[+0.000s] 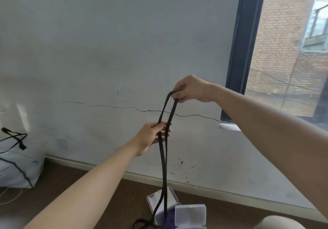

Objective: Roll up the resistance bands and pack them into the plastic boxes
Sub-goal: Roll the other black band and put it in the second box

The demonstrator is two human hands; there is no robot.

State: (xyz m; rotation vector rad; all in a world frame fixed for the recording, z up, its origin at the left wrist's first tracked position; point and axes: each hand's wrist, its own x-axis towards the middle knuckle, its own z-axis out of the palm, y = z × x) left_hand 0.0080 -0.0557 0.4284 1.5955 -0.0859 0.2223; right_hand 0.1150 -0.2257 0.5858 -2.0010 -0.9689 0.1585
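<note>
Right hand (190, 89) pinches the black band (164, 140) loop's top; left hand (153, 136) grips both strands lower.

The left hand (152, 138) and the right hand (190, 90) are both bare. Behind each hand the wrist and the forearm are bare as well, all the way to the edge of the picture. The forearm behind the right hand looks broader, because it is nearer to the camera. The fingernails are too blurred to describe.
</note>
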